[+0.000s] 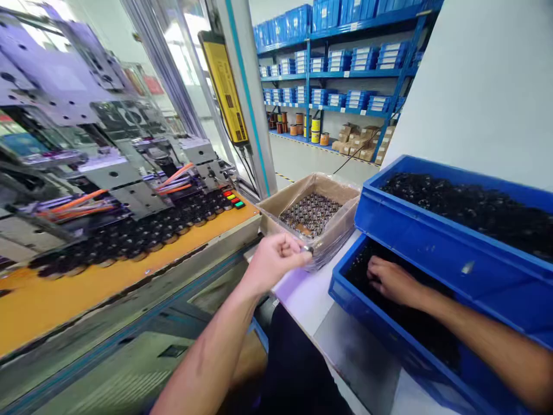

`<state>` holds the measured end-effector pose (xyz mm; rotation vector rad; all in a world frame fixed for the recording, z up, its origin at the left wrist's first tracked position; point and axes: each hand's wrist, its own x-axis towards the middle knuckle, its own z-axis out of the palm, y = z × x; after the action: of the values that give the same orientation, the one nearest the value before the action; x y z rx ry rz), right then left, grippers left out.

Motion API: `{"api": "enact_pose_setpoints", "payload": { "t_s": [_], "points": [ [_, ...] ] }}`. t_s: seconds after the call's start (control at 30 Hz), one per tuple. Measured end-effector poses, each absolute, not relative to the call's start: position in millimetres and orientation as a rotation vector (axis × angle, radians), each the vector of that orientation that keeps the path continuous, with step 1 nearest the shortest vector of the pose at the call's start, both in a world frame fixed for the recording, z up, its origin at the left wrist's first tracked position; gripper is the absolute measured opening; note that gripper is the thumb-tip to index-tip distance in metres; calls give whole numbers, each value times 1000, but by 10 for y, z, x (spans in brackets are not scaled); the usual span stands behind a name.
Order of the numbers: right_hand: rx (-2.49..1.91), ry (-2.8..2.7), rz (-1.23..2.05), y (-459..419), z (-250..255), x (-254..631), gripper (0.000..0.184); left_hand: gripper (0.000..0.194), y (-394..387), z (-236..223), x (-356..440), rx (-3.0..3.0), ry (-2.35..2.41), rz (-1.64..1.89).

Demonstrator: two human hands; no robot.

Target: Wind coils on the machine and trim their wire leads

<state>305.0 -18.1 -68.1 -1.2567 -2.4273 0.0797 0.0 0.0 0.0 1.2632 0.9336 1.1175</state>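
Cardboard box (283,197), bin (363,311) at right.
Left hand (280,253) before box, fingers clamped on small part (308,250); right hand (391,280) inside bin, fingers unclear.

Blue colours the upper bin (432,242) at 3 o'clock and the lower bin (367,318) at 4 o'clock; both hold black pieces (466,207). The carton (281,206) towards 2 o'clock is brown, its metal parts (315,212) speckled silver-grey. White with a violet tinge marks the worktop (311,294) at 5 o'clock. At 8 o'clock, the machine's ledge (52,311) is orange. The light unit (224,86) at 11 o'clock is yellow edged in black; the shelving (308,80) at 1 o'clock is blue.
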Motion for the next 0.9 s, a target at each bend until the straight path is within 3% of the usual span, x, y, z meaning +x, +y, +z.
{"api": "enact_pose_setpoints", "payload": {
  "t_s": [0.13, 0.27, 0.37, 0.6, 0.9],
  "points": [
    [-1078, -2321, 106, -449, -257, 2657, 4, 29, -662, -230, -174, 1272, 844, 1277],
    [-644, -2254, 136, -823, 19, 2101, 2, 36, -1022, -282, -216, 1237, 775, 1375],
    [-511, -2217, 174, -1017, 34, 1806, 2, 44, -1163, -276, -225, 1232, 734, 1384],
    [-430, -2203, 262, -1081, -82, 1704, 4, 42, -1322, -271, -177, 1378, 746, 1461],
    [-457, -2215, 104, -1080, -84, 1776, 7, 40, -1340, -294, -82, 1471, 842, 1517]
  ]
}}
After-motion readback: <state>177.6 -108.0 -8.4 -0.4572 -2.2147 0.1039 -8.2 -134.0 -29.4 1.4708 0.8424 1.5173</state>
